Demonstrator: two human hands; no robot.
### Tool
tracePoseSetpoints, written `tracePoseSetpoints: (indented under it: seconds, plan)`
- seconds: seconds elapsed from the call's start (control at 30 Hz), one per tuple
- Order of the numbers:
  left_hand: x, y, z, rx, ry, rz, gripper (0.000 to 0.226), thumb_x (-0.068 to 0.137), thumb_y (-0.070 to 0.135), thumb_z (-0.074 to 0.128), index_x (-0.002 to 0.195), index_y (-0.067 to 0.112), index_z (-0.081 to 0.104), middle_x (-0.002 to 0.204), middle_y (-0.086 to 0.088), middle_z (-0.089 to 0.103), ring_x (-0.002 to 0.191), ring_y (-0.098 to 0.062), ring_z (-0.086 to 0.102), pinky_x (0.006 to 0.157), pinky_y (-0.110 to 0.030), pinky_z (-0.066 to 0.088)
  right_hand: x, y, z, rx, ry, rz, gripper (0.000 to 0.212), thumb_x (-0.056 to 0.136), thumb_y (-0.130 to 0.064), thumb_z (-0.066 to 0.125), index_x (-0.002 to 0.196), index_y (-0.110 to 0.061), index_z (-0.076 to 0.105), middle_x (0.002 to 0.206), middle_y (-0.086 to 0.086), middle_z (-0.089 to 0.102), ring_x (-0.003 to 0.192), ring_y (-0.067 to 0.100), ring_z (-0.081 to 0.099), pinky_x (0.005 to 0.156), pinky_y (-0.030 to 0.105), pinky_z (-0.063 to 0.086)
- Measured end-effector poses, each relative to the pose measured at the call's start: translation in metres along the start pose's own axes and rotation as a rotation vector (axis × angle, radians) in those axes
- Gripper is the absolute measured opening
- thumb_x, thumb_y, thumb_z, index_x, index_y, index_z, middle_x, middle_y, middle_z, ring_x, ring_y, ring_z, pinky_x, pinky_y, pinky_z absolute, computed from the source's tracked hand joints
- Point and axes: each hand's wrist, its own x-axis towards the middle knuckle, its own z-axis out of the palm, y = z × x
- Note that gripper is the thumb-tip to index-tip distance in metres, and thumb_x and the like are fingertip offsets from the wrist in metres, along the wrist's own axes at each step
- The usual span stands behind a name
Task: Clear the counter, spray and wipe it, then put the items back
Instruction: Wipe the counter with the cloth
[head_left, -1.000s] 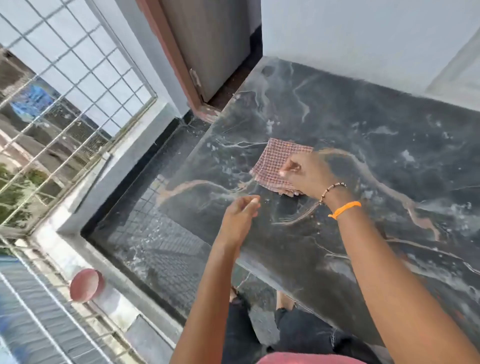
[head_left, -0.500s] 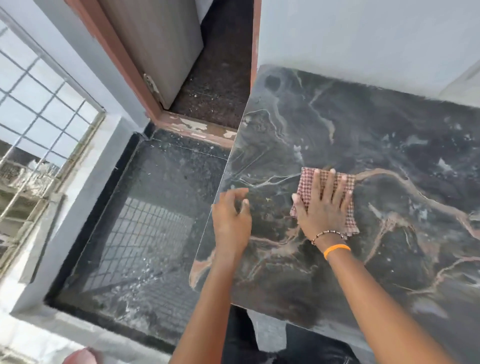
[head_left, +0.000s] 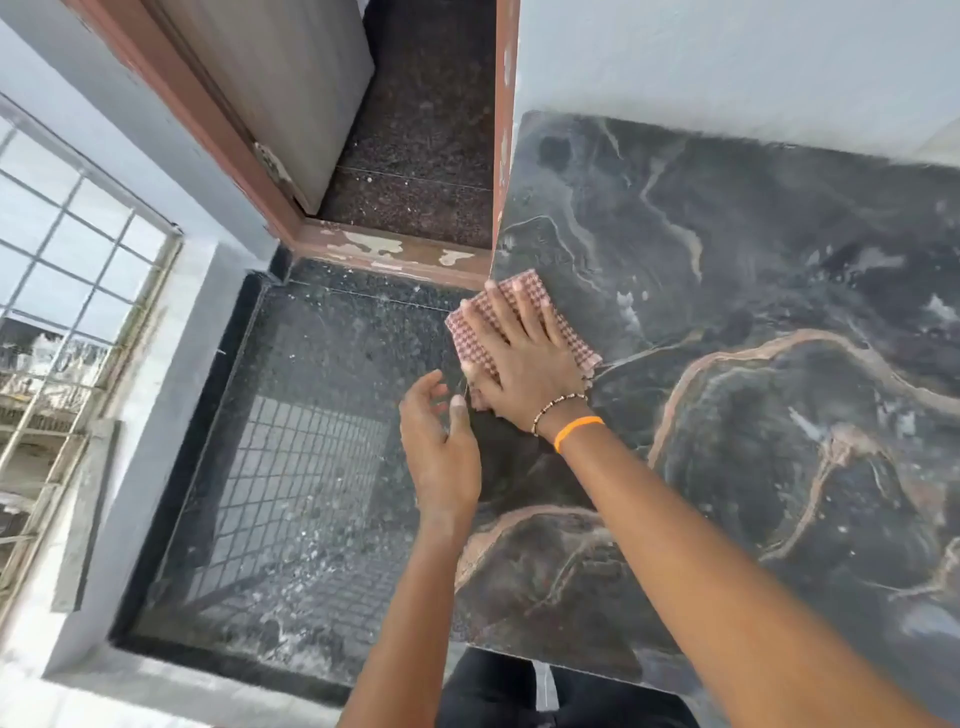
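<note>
The dark marble counter (head_left: 753, 322) with tan veins fills the right of the view. A folded red-and-white checked cloth (head_left: 563, 325) lies at the counter's left edge and hangs partly over it. My right hand (head_left: 524, 358) presses flat on the cloth with straight fingers; beads and an orange band circle its wrist. My left hand (head_left: 441, 452) hovers just beside the counter's left edge, below the cloth, fingers loosely spread and holding nothing.
Left of the counter lies a dark speckled floor (head_left: 311, 467) with grid shadows. A brown door frame (head_left: 384, 249) and an open doorway are behind it. A barred window (head_left: 67, 291) stands at far left. A white wall (head_left: 727, 67) backs the counter.
My right hand has slid the cloth leftward to the counter's left edge. My left hand has moved off the counter's surface to just beside the edge. The view has shifted.
</note>
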Motion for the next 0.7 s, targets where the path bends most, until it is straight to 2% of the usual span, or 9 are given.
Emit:
tracePoseSetpoints:
  seconds: [0.1, 0.17, 0.27, 0.33, 0.4, 0.47, 0.63, 0.7]
  plan:
    - [0.004, 0.007, 0.014, 0.099, -0.126, 0.050, 0.041, 0.094, 0.015, 0.048, 0.134, 0.020, 0.041, 0.129, 0.003, 0.045, 0.124, -0.014, 0.043, 0.107, -0.031, 0.034, 0.021, 0.048, -0.008, 0.002, 0.026, 0.110, 0.066, 0.089, -0.052, 0.027, 0.148, -0.030, 0.009, 0.159, 0.003, 0.010, 0.147, 0.029, 0.005, 0.119, 0.048, 0.003]
    - [0.009, 0.012, 0.024, 0.224, -0.182, 0.154, 0.046, 0.093, 0.015, 0.050, 0.138, 0.018, 0.037, 0.138, 0.002, 0.040, 0.132, -0.015, 0.033, 0.112, -0.028, 0.026, 0.023, 0.088, -0.013, 0.021, 0.052, 0.239, 0.065, 0.090, -0.050, 0.029, 0.148, -0.030, 0.007, 0.160, 0.002, 0.007, 0.147, 0.030, 0.004, 0.120, 0.049, 0.003]
    - [0.017, 0.018, 0.039, 0.319, -0.245, 0.219, 0.051, 0.093, 0.012, 0.049, 0.141, 0.013, 0.032, 0.149, -0.002, 0.029, 0.142, -0.018, 0.016, 0.117, -0.034, 0.016, -0.001, 0.143, -0.016, 0.045, 0.089, 0.445, 0.064, 0.092, -0.049, 0.030, 0.149, -0.027, 0.010, 0.159, 0.005, 0.008, 0.146, 0.033, 0.004, 0.119, 0.051, 0.005]
    - [0.017, 0.019, 0.045, 0.323, -0.247, 0.220, 0.052, 0.093, 0.008, 0.047, 0.142, 0.010, 0.030, 0.151, -0.004, 0.025, 0.143, -0.018, 0.014, 0.118, -0.033, 0.014, -0.030, 0.154, -0.014, 0.077, 0.105, 0.612, 0.067, 0.090, -0.051, 0.026, 0.149, -0.022, 0.011, 0.159, 0.009, 0.007, 0.146, 0.035, 0.004, 0.118, 0.054, 0.007]
    - [0.013, 0.019, 0.047, 0.295, -0.216, 0.226, 0.051, 0.093, 0.000, 0.043, 0.142, 0.007, 0.030, 0.151, -0.007, 0.024, 0.142, -0.018, 0.018, 0.118, -0.031, 0.017, -0.056, 0.137, -0.009, 0.092, 0.115, 0.725, 0.073, 0.087, -0.054, 0.022, 0.149, -0.019, 0.009, 0.158, 0.014, 0.006, 0.145, 0.038, 0.004, 0.117, 0.056, 0.007]
    - [0.012, 0.018, 0.048, 0.263, -0.190, 0.231, 0.053, 0.091, -0.008, 0.039, 0.142, 0.004, 0.029, 0.151, -0.009, 0.024, 0.142, -0.018, 0.020, 0.118, -0.029, 0.018, -0.067, 0.104, -0.005, 0.069, 0.100, 0.674, 0.072, 0.087, -0.056, 0.021, 0.149, -0.023, 0.006, 0.158, 0.016, 0.006, 0.144, 0.041, 0.006, 0.115, 0.057, 0.007]
    - [0.014, 0.015, 0.046, 0.243, -0.166, 0.219, 0.055, 0.091, -0.012, 0.032, 0.144, 0.003, 0.023, 0.148, -0.012, 0.028, 0.140, -0.021, 0.024, 0.114, -0.020, 0.018, -0.022, 0.045, -0.002, 0.022, 0.044, 0.256, 0.063, 0.089, -0.053, 0.025, 0.147, -0.036, 0.007, 0.159, 0.008, 0.005, 0.145, 0.039, 0.007, 0.115, 0.055, 0.003]
    - [0.017, 0.017, 0.047, 0.263, -0.162, 0.209, 0.056, 0.091, -0.012, 0.033, 0.144, 0.003, 0.022, 0.150, -0.013, 0.026, 0.142, -0.023, 0.021, 0.115, -0.022, 0.016, 0.015, 0.038, -0.005, 0.016, 0.029, 0.120, 0.062, 0.090, -0.053, 0.027, 0.147, -0.037, 0.009, 0.160, 0.005, 0.006, 0.145, 0.036, 0.006, 0.116, 0.054, 0.003]
